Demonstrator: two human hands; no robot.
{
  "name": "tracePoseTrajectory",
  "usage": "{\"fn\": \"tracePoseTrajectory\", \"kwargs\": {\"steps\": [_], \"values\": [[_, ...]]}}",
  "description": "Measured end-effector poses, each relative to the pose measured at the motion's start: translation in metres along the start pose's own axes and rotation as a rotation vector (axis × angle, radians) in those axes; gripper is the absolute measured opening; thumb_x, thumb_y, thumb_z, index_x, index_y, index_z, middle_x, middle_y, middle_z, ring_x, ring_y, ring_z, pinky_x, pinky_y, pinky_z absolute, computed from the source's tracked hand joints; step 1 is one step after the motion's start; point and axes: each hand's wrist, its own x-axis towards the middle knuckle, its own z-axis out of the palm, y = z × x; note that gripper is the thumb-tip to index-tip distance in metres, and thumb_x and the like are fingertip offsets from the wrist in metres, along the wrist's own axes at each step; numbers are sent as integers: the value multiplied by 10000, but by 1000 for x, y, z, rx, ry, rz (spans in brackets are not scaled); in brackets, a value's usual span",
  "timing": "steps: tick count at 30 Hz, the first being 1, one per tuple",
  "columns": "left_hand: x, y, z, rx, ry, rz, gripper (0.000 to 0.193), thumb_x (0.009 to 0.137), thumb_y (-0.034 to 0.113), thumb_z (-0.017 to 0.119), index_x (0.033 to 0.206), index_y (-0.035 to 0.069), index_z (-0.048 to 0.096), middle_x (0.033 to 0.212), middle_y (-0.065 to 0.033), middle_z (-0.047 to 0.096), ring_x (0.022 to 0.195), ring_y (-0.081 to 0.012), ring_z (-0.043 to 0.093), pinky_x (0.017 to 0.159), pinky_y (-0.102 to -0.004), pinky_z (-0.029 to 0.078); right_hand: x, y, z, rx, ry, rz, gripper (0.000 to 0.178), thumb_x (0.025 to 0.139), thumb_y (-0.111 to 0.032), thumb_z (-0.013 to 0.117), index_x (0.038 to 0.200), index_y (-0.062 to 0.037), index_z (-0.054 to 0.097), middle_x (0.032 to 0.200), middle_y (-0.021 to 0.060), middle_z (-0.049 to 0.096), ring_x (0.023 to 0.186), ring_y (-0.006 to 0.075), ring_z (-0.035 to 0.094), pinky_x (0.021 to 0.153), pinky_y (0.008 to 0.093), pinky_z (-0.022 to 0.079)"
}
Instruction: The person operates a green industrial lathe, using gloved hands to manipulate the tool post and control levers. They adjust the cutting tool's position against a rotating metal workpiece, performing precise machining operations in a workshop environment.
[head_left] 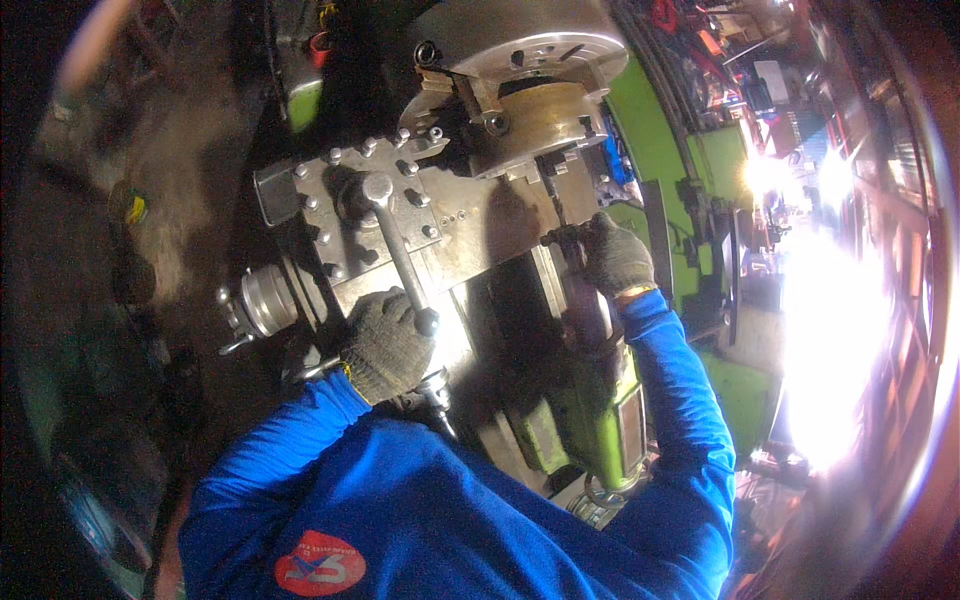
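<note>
A metal lathe with a tool post point(335, 225) lies before me. The long lever point(400, 245) on the post slants down to a round knob beside my left hand point(387, 345). That hand wears a dark grey knitted glove, its fingers bent over the slide; what they hold, if anything, is hidden. My right hand point(618, 258), gloved alike, is closed at the right side of the carriage, near a dark slim piece point(565, 236) that I cannot make out. Ahead of it stands the lathe chuck point(535, 120), with a large round metal plate point(560, 50) behind.
A graduated handwheel point(268, 302) juts out at the left of the slide. Below my left hand is a shiny crank handle point(436, 390). The green machine body point(650, 130) runs along the right. Bright light glares farther right, beside cluttered shelving.
</note>
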Motion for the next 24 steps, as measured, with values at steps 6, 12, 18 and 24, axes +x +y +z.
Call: {"fn": "tracePoseTrajectory", "kwargs": {"steps": [6,12,18,24], "values": [[-5,-9,20,493,46,249,304,1043,406,439,853,177,498,738,43,453,710,-154,495,722,-316,451,3,32,22,71,-36,60,543,794,-390,862,1259,-183,672,1237,126,711,1068,423,707,833,517,583],[7,6,-12,-487,-95,-250,327,1039,394,431,807,171,486,730,30,447,699,-170,492,714,-330,455,-1,28,29,111,233,-412,507,783,-207,805,1278,-176,697,1299,99,713,1236,363,656,994,436,578],[0,-2,5,73,-9,135,330,1048,379,436,816,155,507,690,10,464,681,-183,502,698,-334,462,-33,-12,33,302,438,-153,462,762,-17,769,1212,-115,732,1270,112,717,1168,301,685,971,380,586],[-12,-9,21,488,46,280,287,1023,367,479,816,172,511,678,22,473,692,-185,524,703,-358,464,-46,-32,6,967,452,57,190,944,-173,779,1103,-72,755,1061,144,724,892,270,697,782,346,557]]}}
